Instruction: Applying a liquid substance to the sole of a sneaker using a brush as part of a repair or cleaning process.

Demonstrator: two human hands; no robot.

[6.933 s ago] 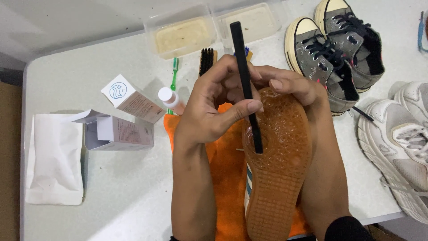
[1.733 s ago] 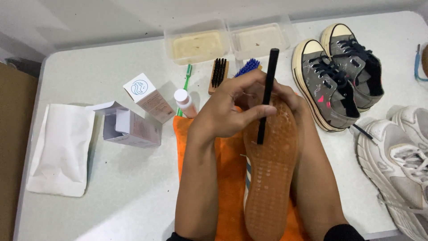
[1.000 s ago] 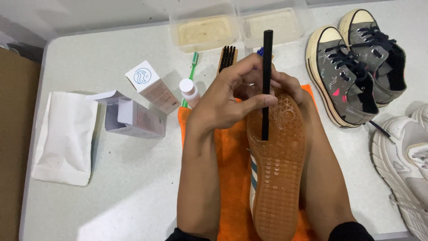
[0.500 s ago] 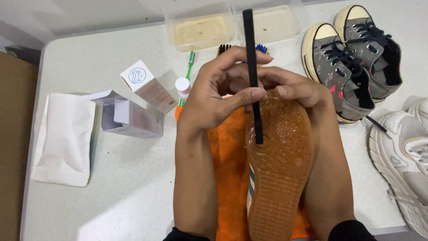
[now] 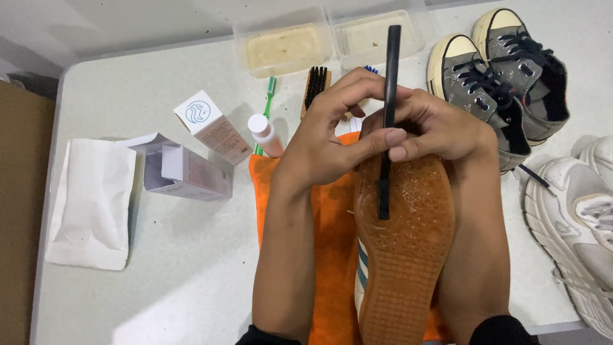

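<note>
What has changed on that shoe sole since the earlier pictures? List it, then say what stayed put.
The black brush has been worked up and down along the brown sole, its handle tilting a little from side to side; its lower end now rests on the front part of the sole. Nothing was picked up or let go. The left hand keeps its grip on the brush, and the right hand still steadies the shoe over the orange cloth.

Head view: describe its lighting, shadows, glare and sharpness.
Head view: even, soft overhead light; faint shadows beside the boxes and under the left hand; wet shine on the shoe sole; hands, black stick and table look sharp, with no obvious blur.
</note>
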